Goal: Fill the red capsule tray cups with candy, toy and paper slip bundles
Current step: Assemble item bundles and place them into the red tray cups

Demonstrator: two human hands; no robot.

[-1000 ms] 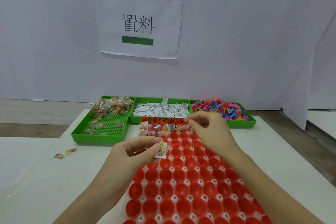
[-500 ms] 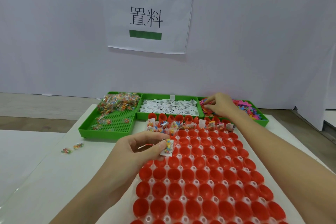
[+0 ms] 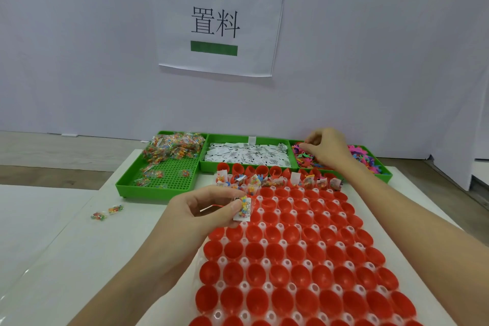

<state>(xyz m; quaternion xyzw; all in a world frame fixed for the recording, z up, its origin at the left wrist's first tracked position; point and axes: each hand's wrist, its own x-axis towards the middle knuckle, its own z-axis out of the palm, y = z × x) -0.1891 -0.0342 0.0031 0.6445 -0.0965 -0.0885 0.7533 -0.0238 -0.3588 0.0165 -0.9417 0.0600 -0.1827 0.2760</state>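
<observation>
Two hands are at work, well apart. Our left hand [image 3: 209, 209] pinches a candy packet [image 3: 244, 208] with a paper slip behind it, over the near-left part of the filled rows of the red tray [image 3: 304, 254]. A thin red strand shows under the thumb; we cannot tell what it is. Our right hand [image 3: 326, 151] is in the toy bin [image 3: 381, 167] at the bench's far right, fingers curled down on the toys [image 3: 307, 156]; whether one is pinched yet, we cannot tell.

Risks, as we judge them: the toys look tangled, so a lift could drag out several or spill some over the bin wall. The packet and slip are held only by fingertips and could slide apart before the toy joins them. The right forearm crosses low over the filled far rows, and a brush there could knock bundles out of their cups.

We count three green bins along the far edge: candy bin [image 3: 158, 180], slip bin [image 3: 248, 153], toy bin. Two loose candies [image 3: 107, 212] lie on the bench at left. Roughly a dozen or more cups near the far edge hold bundles; the exact number is too small to tell. All nearer cups are unfilled.
</observation>
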